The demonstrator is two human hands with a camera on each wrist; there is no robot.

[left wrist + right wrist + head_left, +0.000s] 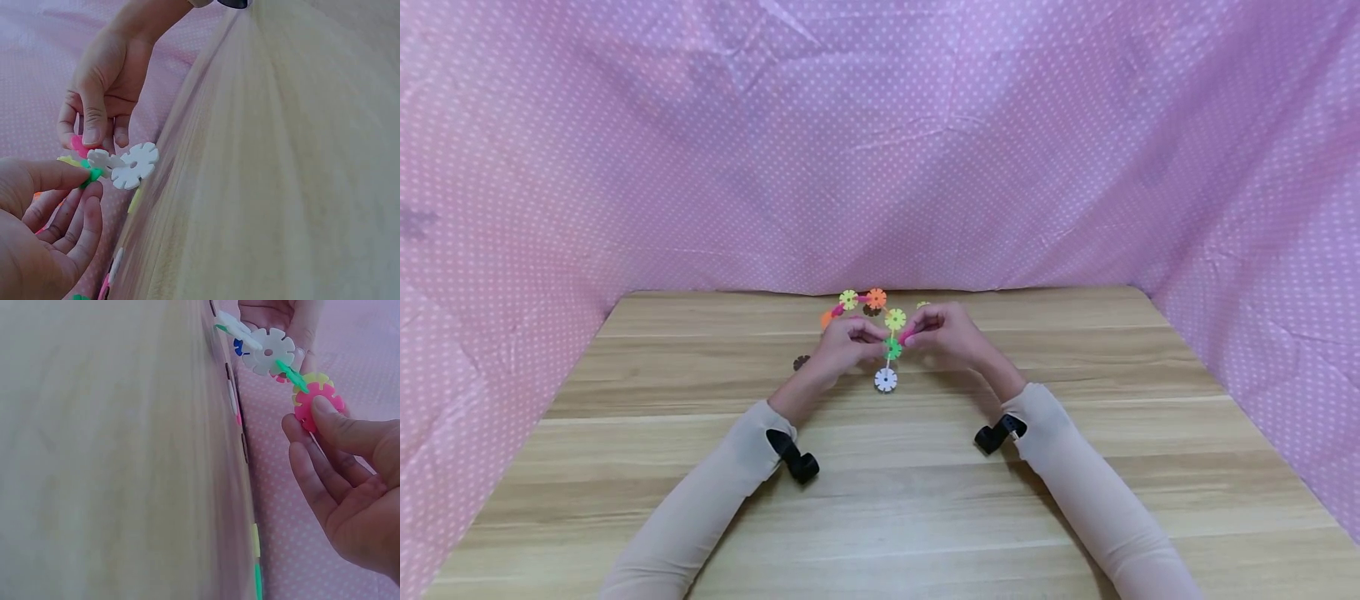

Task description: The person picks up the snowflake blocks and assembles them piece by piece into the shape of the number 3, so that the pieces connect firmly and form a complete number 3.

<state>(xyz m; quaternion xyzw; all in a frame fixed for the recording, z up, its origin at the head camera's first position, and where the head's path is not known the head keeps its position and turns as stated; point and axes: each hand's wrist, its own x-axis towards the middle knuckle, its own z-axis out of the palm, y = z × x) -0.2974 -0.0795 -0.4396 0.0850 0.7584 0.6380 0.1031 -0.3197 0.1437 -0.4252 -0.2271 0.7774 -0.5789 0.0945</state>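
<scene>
right hand (pixel 951 331) pinches pink disc (pixel 305 407) over wood table (pixel 880 492), dotted cloth (pixel 880 158) behind.

We see long, plain beige sleeves (pixel 700 500), lightly creased, black wrist straps (pixel 782 447) with small, rounded black mounts (pixel 806 468), and bare fingers (pixel 310 481).

From the head we look forward and down over the tabletop (pixel 887 508); nearer, from each wrist, we face the fingers (pixel 312 481), both sharing the white notched discs (pixel 140 169).
</scene>
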